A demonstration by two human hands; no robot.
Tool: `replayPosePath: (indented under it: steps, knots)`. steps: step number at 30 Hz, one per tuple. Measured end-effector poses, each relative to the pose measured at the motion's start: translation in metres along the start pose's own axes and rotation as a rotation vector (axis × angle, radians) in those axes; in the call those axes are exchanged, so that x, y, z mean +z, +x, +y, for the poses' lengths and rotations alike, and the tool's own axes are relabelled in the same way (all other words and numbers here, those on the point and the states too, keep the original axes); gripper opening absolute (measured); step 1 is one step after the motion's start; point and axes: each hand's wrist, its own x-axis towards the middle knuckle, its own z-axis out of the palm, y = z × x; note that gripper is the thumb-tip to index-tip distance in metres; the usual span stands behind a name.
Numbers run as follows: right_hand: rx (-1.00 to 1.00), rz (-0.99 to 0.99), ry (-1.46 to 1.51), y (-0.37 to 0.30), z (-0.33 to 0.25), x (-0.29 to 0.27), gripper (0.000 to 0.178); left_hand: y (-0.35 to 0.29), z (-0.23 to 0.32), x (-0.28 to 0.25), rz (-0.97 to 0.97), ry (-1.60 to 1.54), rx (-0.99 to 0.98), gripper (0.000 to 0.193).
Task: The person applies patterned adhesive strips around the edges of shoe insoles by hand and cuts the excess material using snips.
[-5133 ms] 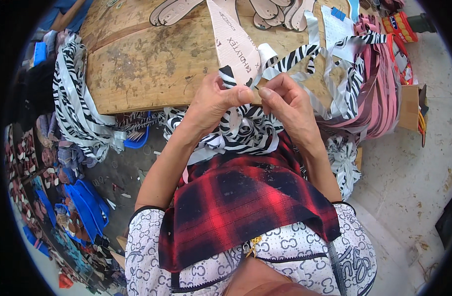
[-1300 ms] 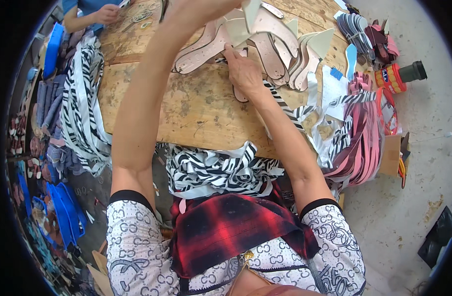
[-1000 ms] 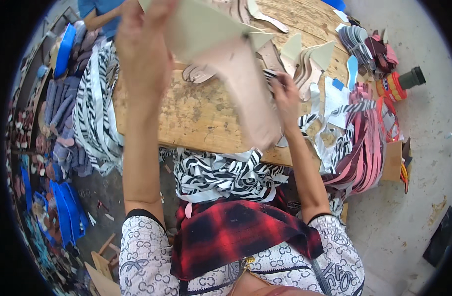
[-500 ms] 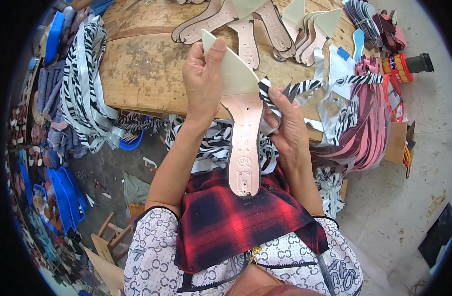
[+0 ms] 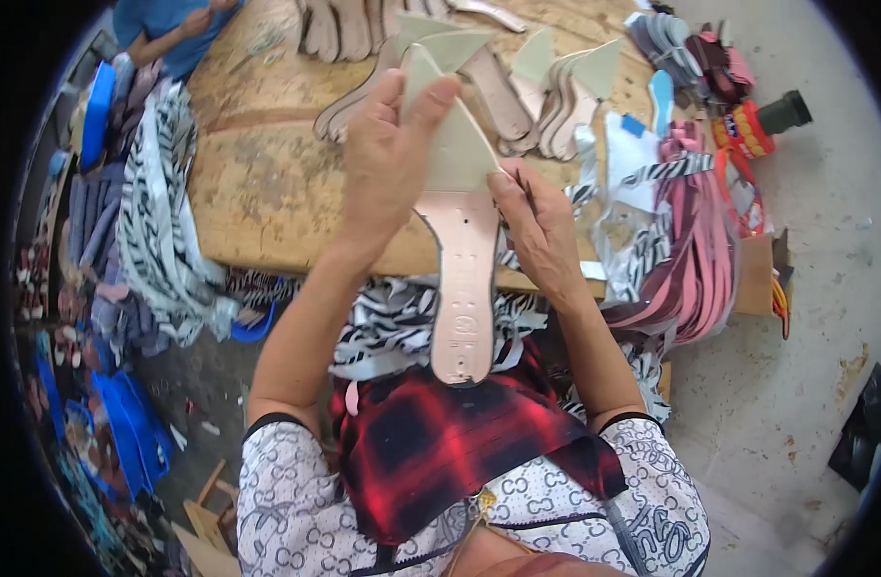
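A shoe insole (image 5: 465, 279) with a pinkish heel part and a pale cream front hangs upright before me, heel end toward my body. My left hand (image 5: 388, 163) is closed round its cream front, the thumb on the face toward me. At the right edge, where cream meets pink, my right hand (image 5: 540, 226) pinches with thumb and fingers. A small dark piece shows between those fingers, too blurred to name. Zebra-striped strips (image 5: 388, 317) lie bunched below the insole, near my lap.
A wooden table (image 5: 267, 192) bears more insoles (image 5: 566, 96), stacked and fanned out. Pink strips (image 5: 705, 260) and a red can (image 5: 743, 133) are at the right. Striped bundles (image 5: 157, 221) hang at the left, above blue crates (image 5: 128, 433). Another person's hands (image 5: 195, 24) show far left.
My right hand has moved slightly left, against the insole's edge. The striped strip and dark pointed blade seen at its fingers before no longer show clearly there. The head view has shifted a little.
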Motion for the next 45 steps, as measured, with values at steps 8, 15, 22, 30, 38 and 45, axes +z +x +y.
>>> replayPosePath:
  steps: [8,15,22,30,38,45]
  knots:
    - [-0.145,0.082,0.21,0.029,0.012,0.0,0.011,0.024,0.021,0.002,-0.054,0.057,0.09,0.021]
    - [-0.166,0.182,-0.316,0.054,0.046,-0.057,0.015,0.024,-0.009,-0.041,-0.173,0.775,0.47,0.056]
    - [0.169,0.044,0.095,0.016,0.07,-0.041,0.022,-0.014,-0.009,-0.24,0.275,1.572,0.318,0.057]
    - [0.244,0.092,0.064,-0.004,0.088,-0.021,0.022,-0.074,-0.041,-0.384,0.665,1.644,-0.072,0.034]
    - [0.268,0.133,0.167,-0.006,0.074,-0.005,0.021,-0.063,-0.041,-0.381,0.856,1.143,0.141,0.032]
    - [0.413,0.135,0.308,-0.007,0.08,-0.002,0.024,-0.071,-0.045,-0.403,0.833,1.36,0.048,0.032]
